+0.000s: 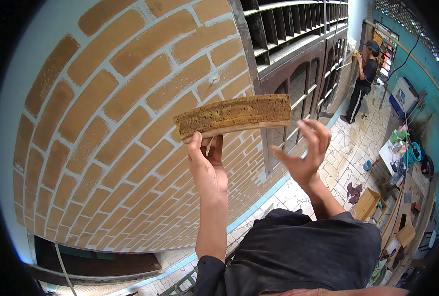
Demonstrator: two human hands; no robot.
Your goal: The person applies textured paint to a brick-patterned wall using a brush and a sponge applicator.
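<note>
My left hand (pixel 209 167) grips a long brown sponge block (pixel 234 114) from below, its thumb on the front edge and its fingers underneath. Pits and holes cover the sponge's brown face, and a lighter strip runs along its lower edge. Just right of the block's far end is my right hand (pixel 308 153), held up with fingers spread and slightly blurred; nothing shows in it. Behind both hands stands a wall painted with tan brick shapes (pixel 135 84) and pale lines between them.
A dark window frame with bars (pixel 291 74) adjoins the wall. Farther along, a person (pixel 365 79) in dark clothes stands facing the wall. On the tiled floor are a small blue pot (pixel 367 166), a dark cloth (pixel 354 192) and a cardboard box (pixel 366 204). Cluttered boards line the right.
</note>
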